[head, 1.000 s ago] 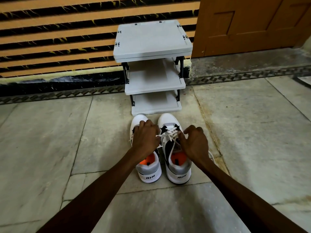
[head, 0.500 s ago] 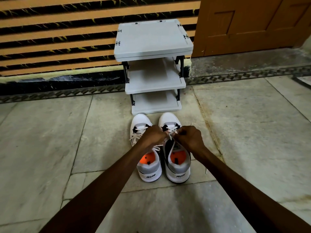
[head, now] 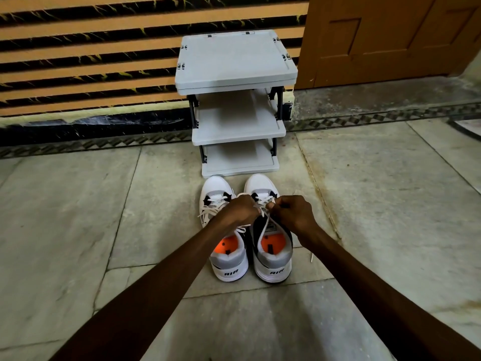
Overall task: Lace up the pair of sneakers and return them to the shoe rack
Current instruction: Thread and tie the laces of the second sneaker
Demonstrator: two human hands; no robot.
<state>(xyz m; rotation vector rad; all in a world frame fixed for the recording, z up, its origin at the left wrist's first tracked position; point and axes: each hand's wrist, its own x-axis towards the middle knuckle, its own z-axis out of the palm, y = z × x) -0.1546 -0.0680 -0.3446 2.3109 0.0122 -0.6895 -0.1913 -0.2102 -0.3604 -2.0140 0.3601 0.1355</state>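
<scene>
Two white, grey and black sneakers with orange insoles stand side by side on the floor, toes pointing at the rack. The left sneaker [head: 226, 259] has loose white laces spilling to its left. Over the right sneaker [head: 273, 254] my left hand [head: 240, 211] and my right hand [head: 294, 213] meet, each pinching a part of its white lace [head: 264, 225]. One strand runs down from my fingers toward the tongue. The grey three-shelf shoe rack [head: 235, 58] stands just beyond the toes, with nothing on its shelves.
The rack backs onto a striped orange-and-black wall [head: 91, 48]. A brown wooden door [head: 390, 35] is to the right. Pale stone floor tiles [head: 390, 204] spread on both sides of the sneakers. A loose lace tip [head: 311, 257] lies on the floor to the right.
My hands moved forward and together over the right sneaker, from apart beside the two shoes to nearly touching, with the lace drawn up between them.
</scene>
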